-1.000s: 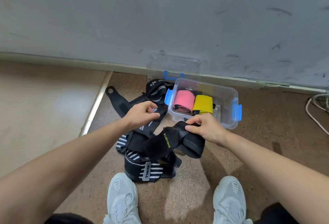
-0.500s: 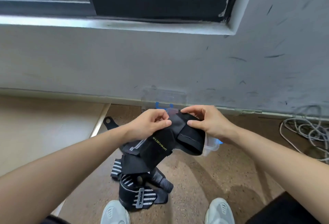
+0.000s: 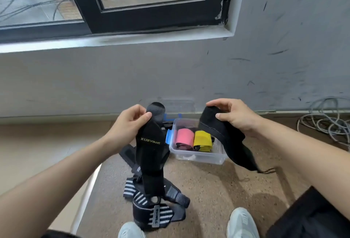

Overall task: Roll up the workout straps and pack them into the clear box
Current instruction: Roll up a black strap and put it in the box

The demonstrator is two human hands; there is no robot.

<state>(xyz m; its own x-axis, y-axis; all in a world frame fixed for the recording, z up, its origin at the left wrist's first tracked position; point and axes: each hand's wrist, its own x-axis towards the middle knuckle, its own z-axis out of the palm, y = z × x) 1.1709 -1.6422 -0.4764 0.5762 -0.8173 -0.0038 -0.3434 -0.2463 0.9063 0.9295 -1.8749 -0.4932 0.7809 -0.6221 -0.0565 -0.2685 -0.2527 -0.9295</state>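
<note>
Above the clear box (image 3: 198, 157), two black straps were held. The lettered strap (image 3: 151, 146), marked XUEYING in yellow, was pinched near its rounded top by the left hand (image 3: 130, 124), left of the box. The plain strap (image 3: 223, 137) was gripped by the right hand (image 3: 234, 116) in curled fingers, hiding the box's right end. A pink roll (image 3: 184, 139) and a yellow roll (image 3: 202, 141) were seen inside. Writing on the striped pile (image 3: 151, 209) before the box could not be read.
</note>
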